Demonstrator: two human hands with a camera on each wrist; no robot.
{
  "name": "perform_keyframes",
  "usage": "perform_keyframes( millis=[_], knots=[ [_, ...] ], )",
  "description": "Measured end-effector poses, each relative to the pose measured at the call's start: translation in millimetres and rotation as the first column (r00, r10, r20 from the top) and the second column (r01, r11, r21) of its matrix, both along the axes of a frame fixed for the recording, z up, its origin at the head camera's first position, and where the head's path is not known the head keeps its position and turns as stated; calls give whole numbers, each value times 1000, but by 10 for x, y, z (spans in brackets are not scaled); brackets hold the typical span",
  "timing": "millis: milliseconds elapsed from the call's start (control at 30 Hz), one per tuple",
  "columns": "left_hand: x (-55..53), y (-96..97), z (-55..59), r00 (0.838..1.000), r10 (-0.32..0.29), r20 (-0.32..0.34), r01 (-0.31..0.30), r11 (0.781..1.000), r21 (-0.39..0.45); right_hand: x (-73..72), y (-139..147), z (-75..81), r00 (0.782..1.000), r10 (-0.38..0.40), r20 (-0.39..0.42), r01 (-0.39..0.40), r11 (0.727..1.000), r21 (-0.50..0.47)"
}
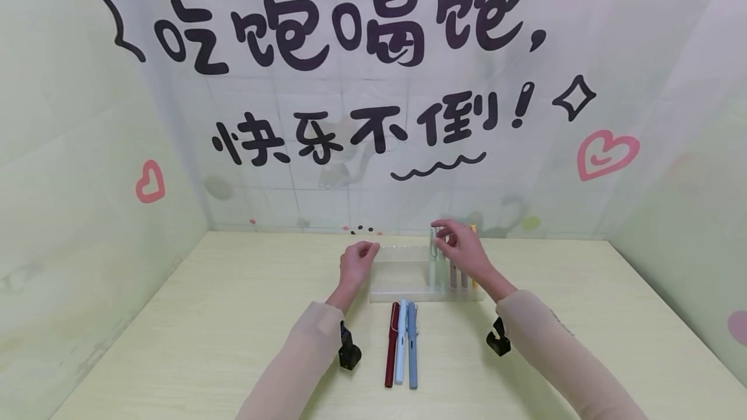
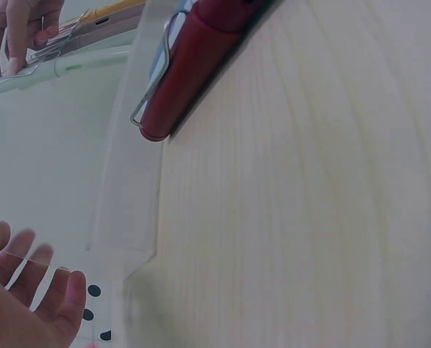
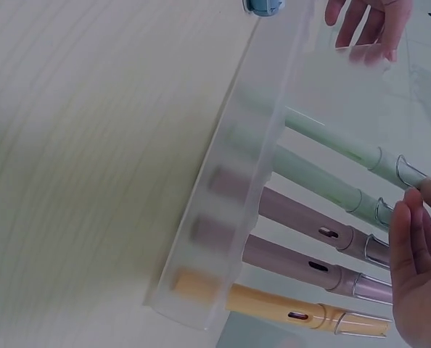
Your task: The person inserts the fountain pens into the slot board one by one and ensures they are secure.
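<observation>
A clear plastic pen rack (image 1: 397, 294) stands on the table. My left hand (image 1: 357, 266) holds its upper left corner, with the thumb on one side of the clear panel and the fingers on the other in the left wrist view. At the rack's right part, my right hand (image 1: 465, 253) pinches the cap end of a pale green pen (image 3: 335, 139), whose lower end sits in the rack. Beside that pen stand another green pen (image 3: 318, 179), two mauve pens (image 3: 295, 217) and a yellow pen (image 3: 273, 303) at the end.
In front of the rack, a dark red pen (image 1: 391, 349), a light blue pen (image 1: 401, 352) and a grey-blue pen (image 1: 413, 352) lie side by side on the pale wood table (image 1: 233, 329). Behind the table hangs a printed backdrop (image 1: 327, 199), with side walls left and right.
</observation>
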State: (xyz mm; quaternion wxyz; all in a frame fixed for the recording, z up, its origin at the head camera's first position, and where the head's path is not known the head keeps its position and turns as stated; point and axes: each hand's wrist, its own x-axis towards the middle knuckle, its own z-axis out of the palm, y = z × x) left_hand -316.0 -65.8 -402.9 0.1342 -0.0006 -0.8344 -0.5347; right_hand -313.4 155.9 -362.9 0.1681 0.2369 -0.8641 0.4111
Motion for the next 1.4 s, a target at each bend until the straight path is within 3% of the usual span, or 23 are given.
perform_keyframes(
  millis=[367,933,1400],
  knots=[
    [4,3,-9,1000,3,-3,-3,1000,2,-41,26,-38,997,2,-83,8,994,113],
    [3,5,-7,1000,4,-7,-4,1000,0,-54,37,-42,998,-46,-41,54,971,231],
    [7,9,-2,1000,4,-13,-4,1000,-7,-56,12,-61,997,-80,-16,82,965,250]
  ],
)
